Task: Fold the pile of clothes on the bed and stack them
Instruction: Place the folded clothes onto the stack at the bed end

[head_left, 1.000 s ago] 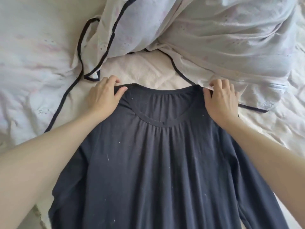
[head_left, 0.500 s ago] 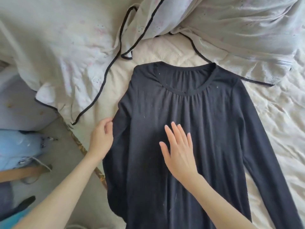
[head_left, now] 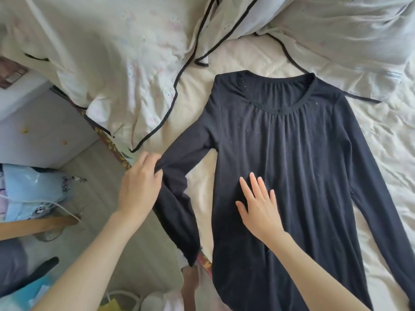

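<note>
The black long-sleeved top (head_left: 292,153) lies face up on the cream bed sheet (head_left: 381,135), its round gathered neckline toward the far side of the bed and its body running down toward the person. Its right sleeve rests straight along the sheet, slanting outward toward the lower right corner. Its left sleeve (head_left: 179,180) is drawn out sideways and bends over the edge of the bed, the cuff end hanging down past the mattress. The left hand (head_left: 139,187) grasps this sleeve near the bend, fingers curled into the fabric. The right hand (head_left: 258,205) lies flat on the front of the top, left of its middle, fingers straight and slightly spread, holding nothing. Beyond the neckline sits a rumpled pale quilt with black piping (head_left: 134,63), one edge of it just beside the top's left shoulder and another just beside its right shoulder. Left of the bed, the floor (head_left: 94,176) shows a white cabinet (head_left: 40,122) and a light blue bag (head_left: 29,187).
</note>
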